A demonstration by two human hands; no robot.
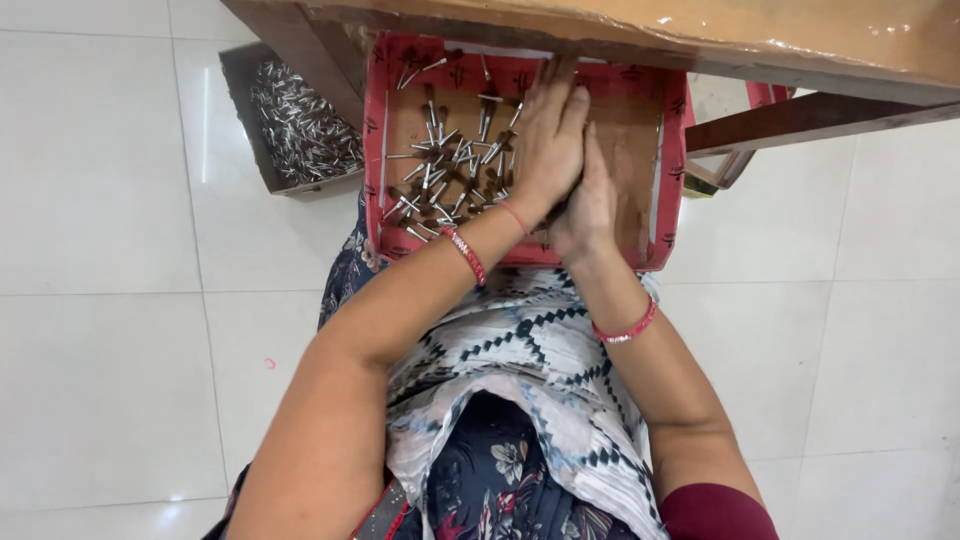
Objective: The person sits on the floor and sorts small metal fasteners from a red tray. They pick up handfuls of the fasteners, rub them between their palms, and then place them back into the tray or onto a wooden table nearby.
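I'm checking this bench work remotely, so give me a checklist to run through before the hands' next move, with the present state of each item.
1. Red tray sits on the lap, under the wooden table edge: ok.
2. Small metal pieces lie inside the tray, left half: ok.
3. Left hand flat, palm down beside the pieces: ok.
4. Right hand pressed against the left one; what lies under it: cannot tell.
5. Either hand has a grip on a piece: cannot tell, palms hide it.
6. Cardboard box of metal parts on the floor, left, upright: ok.
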